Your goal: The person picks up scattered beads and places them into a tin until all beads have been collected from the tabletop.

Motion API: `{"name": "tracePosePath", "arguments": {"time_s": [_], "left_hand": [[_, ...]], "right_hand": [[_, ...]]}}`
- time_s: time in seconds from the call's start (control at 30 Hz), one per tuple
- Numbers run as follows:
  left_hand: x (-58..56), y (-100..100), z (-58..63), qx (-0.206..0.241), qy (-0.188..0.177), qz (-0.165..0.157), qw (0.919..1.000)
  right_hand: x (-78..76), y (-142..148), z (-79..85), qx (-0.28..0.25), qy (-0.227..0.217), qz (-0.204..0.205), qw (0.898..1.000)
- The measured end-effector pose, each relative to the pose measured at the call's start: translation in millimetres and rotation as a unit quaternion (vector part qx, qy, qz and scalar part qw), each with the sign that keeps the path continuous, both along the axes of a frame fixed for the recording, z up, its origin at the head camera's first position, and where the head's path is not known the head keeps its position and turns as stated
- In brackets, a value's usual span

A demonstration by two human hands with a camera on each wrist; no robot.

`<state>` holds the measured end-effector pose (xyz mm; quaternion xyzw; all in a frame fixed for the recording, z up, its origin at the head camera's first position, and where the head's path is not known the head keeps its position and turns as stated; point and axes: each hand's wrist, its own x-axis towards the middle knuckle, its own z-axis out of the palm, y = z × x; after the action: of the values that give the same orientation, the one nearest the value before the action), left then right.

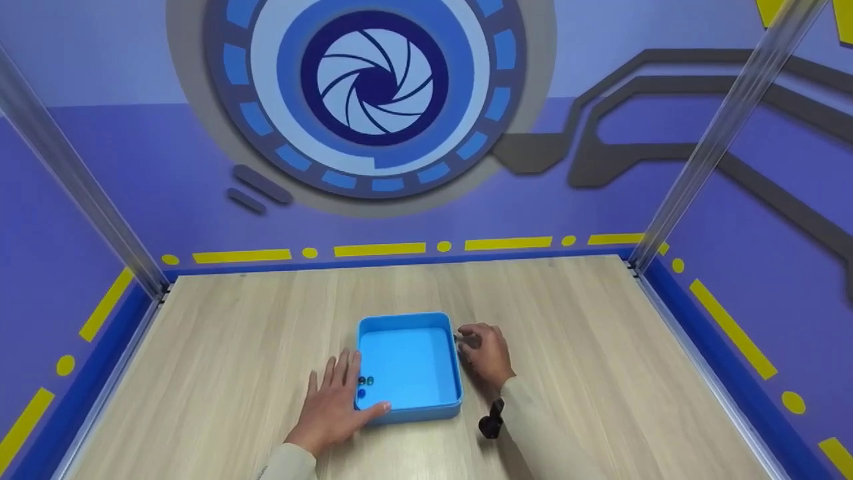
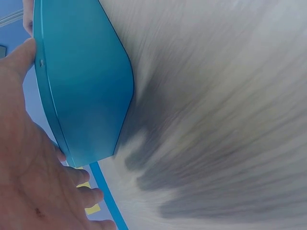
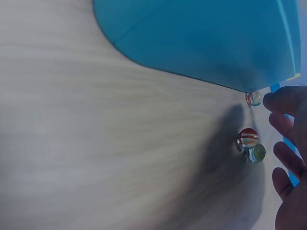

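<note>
The left hand (image 1: 326, 408), fingers spread, touches a square blue tray (image 1: 410, 367) whose right wall (image 1: 457, 367) separates 3 small dark marbles (image 1: 362, 393) near left inside from 3 swirled clear-glass marbles (image 3: 248, 137) by the right hand (image 1: 490, 353), pinching or not I cannot tell

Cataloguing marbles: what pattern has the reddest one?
Reddest marble: pale stripes, clearest in the right wrist view.

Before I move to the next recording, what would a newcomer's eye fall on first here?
Probably the big round emblem with its shutter-like blades on the back wall, then the bright blue tray on the wooden table. The left hand rests against the tray's left side, near a few small dark balls inside. Beside its right side, three glass marbles lie near the right hand.
</note>
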<state>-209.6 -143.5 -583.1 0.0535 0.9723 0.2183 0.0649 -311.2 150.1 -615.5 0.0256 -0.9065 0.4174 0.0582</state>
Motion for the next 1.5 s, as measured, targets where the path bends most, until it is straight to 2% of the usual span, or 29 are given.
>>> {"name": "tracePosePath", "arguments": {"time_s": [0.2, 0.53, 0.87, 1.1, 1.23, 1.5], "left_hand": [[-0.1, -2, 1.3, 0.004, 0.002, 0.001, 1.0000], [1.0, -1, 0.5, 0.005, 0.001, -0.002, 1.0000], [0.8, -1, 0.1, 0.003, 0.000, -0.002, 1.0000], [2.3, -1, 0.4, 0.004, 0.004, -0.002, 1.0000], [2.4, 0, 0.1, 0.001, 0.013, -0.002, 0.9999], [-0.3, -1, -1.4, 0.000, 0.005, -0.003, 1.0000]], "right_hand": [[-1.5, 0, -1.7, 0.008, 0.020, 0.005, 1.000], [-5.1, -3, -5.4, 0.019, 0.017, 0.004, 1.000], [-9.6, -4, -8.9, 0.053, 0.066, 0.027, 0.996], [-10.6, -7, -8.8, 0.084, 0.052, 0.031, 0.995], [-10.8, -10, -7.5, 0.086, 0.034, 0.026, 0.995], [-10.9, -13, -4.0, 0.090, -0.004, 0.007, 0.996]]}}
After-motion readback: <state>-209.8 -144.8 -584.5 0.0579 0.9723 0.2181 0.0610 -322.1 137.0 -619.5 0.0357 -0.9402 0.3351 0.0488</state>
